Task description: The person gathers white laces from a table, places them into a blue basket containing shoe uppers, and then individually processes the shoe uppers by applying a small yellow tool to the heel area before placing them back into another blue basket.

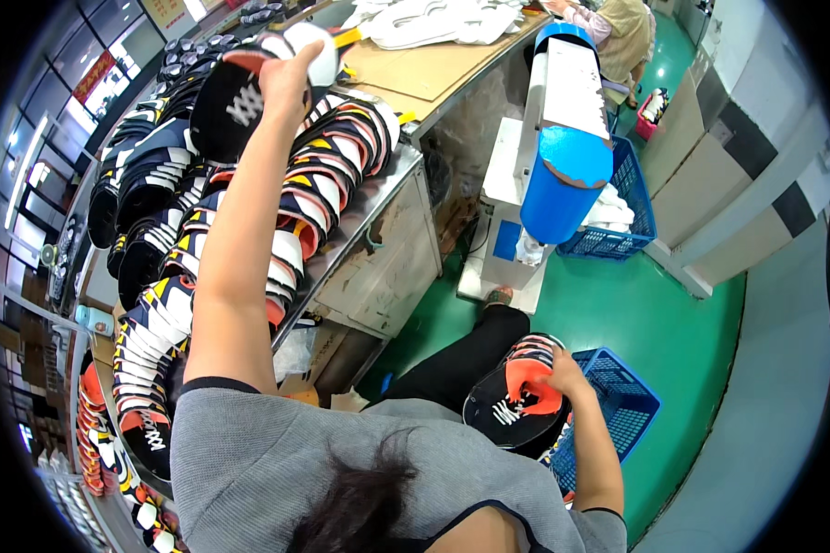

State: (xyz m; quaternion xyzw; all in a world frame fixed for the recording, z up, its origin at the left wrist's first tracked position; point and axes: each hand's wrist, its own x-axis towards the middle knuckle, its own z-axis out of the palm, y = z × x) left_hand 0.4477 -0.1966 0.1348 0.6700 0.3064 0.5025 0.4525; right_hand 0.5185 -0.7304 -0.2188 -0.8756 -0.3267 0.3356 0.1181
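Note:
My left hand (290, 74) is stretched up and away, gripping a black sneaker with white laces and a white toe (249, 97) above the metal table (378, 198). Rows of matching black, white, orange and yellow sneakers (304, 194) lie stacked on that table under my arm. My right hand (563, 373) rests low at my right side on a stack of the same sneakers (516, 392), gripping the top one, over my lap and beside a blue plastic crate (622, 405).
A blue and white machine (563, 138) stands on the green floor (673, 323) to the right of the table, with a second blue crate (632, 212) behind it. Another person (618, 28) works at the far bench covered with cardboard (433, 64).

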